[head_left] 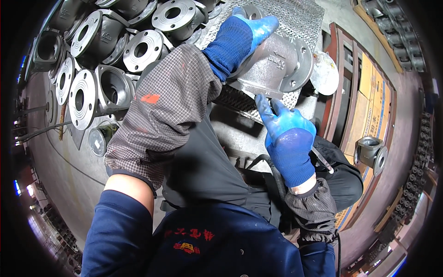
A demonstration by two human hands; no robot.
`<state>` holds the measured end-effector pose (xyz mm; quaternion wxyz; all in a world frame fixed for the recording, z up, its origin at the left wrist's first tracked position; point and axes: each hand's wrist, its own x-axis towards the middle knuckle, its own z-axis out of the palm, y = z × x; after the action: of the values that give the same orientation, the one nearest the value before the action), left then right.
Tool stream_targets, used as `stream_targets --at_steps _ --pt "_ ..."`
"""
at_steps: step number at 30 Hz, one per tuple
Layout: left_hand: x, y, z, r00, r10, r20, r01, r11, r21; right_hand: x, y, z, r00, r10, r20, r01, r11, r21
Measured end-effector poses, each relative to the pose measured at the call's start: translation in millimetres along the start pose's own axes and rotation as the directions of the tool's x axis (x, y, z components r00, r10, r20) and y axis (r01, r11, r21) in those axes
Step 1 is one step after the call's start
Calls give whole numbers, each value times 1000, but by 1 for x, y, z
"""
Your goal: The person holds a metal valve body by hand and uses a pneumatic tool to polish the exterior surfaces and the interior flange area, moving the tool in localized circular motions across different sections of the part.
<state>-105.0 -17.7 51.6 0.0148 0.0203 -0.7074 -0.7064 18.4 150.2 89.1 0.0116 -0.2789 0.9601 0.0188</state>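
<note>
One grainy grey metal casting | its round flange faces right; long axis unclear | left hand over its far side, grip unclear | right hand at its near edge, parted

Left hand part-hidden, far rows blurred, perhaps castings

Castings block the left; beyond the flanged fitting, the mesh plate has room.

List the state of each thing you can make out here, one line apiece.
Large casting: set on textured metal surface
Left hand: gloved, on large casting's upper part
Right hand: gloved, two fingers extended to its lower edge
Left-side castings: piled
Lone casting: apart from pile, one opening upward
Cardboard: within reddish frame
</note>
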Motion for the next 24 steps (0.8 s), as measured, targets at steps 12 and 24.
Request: stream_targets --at_steps 12,24 --pt "0 1 -2 999 -51 4 51 999 -15 -2 40 -11 968 80 -236 67 829 556" --pt "-6 15 -6 969 -239 66 246 892 -380 36 144 -1 795 560 233 -238 -67 969"
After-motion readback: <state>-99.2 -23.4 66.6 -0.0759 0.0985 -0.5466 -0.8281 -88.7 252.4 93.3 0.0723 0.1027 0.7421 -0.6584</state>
